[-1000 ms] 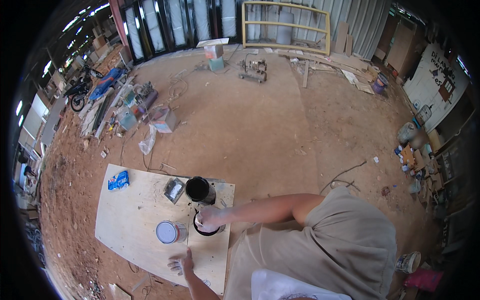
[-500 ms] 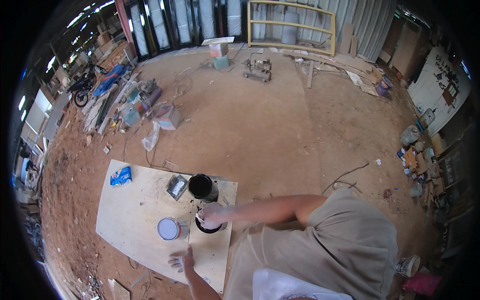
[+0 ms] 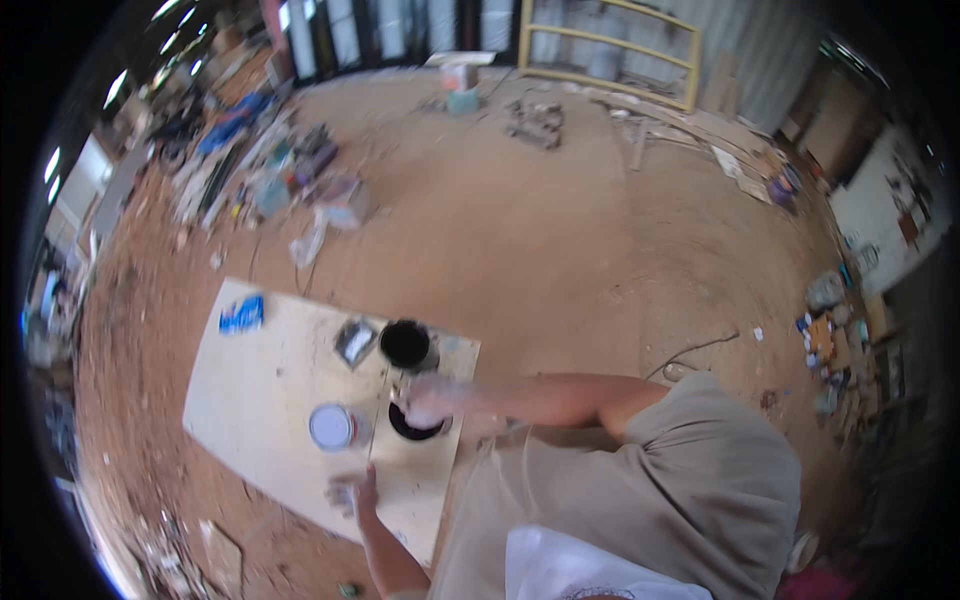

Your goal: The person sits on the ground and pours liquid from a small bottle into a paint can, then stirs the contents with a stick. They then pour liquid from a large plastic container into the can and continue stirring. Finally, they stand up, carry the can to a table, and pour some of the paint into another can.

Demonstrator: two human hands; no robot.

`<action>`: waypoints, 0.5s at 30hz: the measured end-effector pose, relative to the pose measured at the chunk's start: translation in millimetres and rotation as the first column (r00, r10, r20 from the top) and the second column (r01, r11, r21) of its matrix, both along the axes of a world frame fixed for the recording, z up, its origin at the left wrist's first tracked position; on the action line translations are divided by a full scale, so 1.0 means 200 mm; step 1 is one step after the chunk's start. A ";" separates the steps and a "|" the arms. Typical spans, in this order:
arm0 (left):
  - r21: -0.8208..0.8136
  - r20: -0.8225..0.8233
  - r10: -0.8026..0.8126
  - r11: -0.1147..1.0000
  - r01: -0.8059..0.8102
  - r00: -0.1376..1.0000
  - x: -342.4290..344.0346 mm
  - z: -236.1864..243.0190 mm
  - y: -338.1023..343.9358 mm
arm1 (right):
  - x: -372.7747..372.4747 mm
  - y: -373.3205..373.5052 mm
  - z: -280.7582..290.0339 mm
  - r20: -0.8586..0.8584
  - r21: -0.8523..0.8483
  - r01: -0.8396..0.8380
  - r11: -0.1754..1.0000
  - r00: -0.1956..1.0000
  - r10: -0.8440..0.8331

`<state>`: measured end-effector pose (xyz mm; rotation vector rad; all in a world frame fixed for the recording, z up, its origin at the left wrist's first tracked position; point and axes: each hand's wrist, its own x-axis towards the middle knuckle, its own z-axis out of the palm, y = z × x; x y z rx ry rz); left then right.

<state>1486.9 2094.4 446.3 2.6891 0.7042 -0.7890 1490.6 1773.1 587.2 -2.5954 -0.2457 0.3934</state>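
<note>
My right hand [image 3: 430,400] is over the mouth of an open can [image 3: 414,431] with a dark inside, its fingers closed and blurred. A small pale thing shows at the fingertips, too smeared to name. My left hand [image 3: 354,493] rests on the pale wooden board [image 3: 285,385], fingers spread, with nothing in it. Between the hands, a little to the left, stands a can with a whitish lid [image 3: 331,427]. Just beyond my right hand is a taller open can [image 3: 405,344], black inside. Beside it lies a flat, dark, square-shaped thing [image 3: 355,342].
A blue packet [image 3: 241,314] lies at the board's far left. Beyond, on the dirt floor, are a small machine [image 3: 535,124], stacked boxes [image 3: 460,85] and a heap of clutter [image 3: 290,175]. A yellow frame [image 3: 610,50] leans at the back wall. Debris [image 3: 835,340] sits at the right.
The whole view has shifted, so the board and cans appear higher. My right hand stays over the same can, and my left hand stays on the board.
</note>
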 end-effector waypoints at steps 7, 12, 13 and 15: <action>-0.067 0.034 -0.012 0.998 0.014 0.999 0.05 -0.09 -0.01 | 0.03 -0.06 -0.10 0.142 0.028 -0.047 0.999 0.989 0.042; -0.108 0.108 0.080 0.992 -0.068 0.991 -0.01 -0.01 -0.02 | -0.01 -0.07 0.05 -0.090 -0.145 -0.030 0.989 0.996 0.017; -0.117 0.115 0.087 0.990 -0.074 0.989 -0.03 -0.01 -0.01 | 0.00 -0.06 0.06 -0.083 -0.172 -0.007 0.985 0.996 -0.008; -0.125 0.102 0.108 0.988 -0.095 0.989 -0.02 0.01 -0.03 | 0.04 -0.07 0.07 -0.051 -0.224 0.060 0.973 0.996 -0.073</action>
